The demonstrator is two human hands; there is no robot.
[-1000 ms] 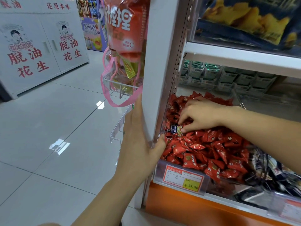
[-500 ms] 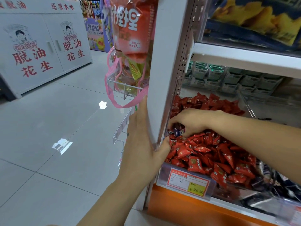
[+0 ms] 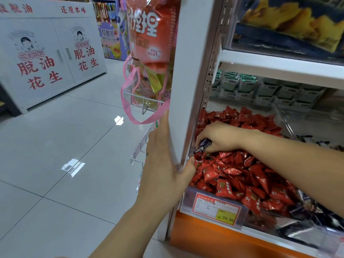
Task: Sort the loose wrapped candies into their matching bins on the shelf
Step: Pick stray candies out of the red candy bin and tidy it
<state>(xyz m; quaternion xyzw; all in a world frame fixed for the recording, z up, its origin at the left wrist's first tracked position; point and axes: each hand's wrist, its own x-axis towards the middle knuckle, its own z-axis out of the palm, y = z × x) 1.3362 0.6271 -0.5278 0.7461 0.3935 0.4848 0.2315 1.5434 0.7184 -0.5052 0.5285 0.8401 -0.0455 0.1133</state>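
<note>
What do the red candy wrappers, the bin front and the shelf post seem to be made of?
Red candy wrappers: probably glossy plastic film; they glint and crinkle. Bin front: seemingly clear hard plastic; wrappers show through it. Shelf post: likely white-painted metal, matte, with punched slots along its edge.

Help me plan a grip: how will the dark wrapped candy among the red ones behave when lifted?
Probably light: the right hand grips the dark candy with fingers alone. Its glossy wrapper looks slick, so it may slip. The loose red candies around it would likely shift when brushed.
</note>
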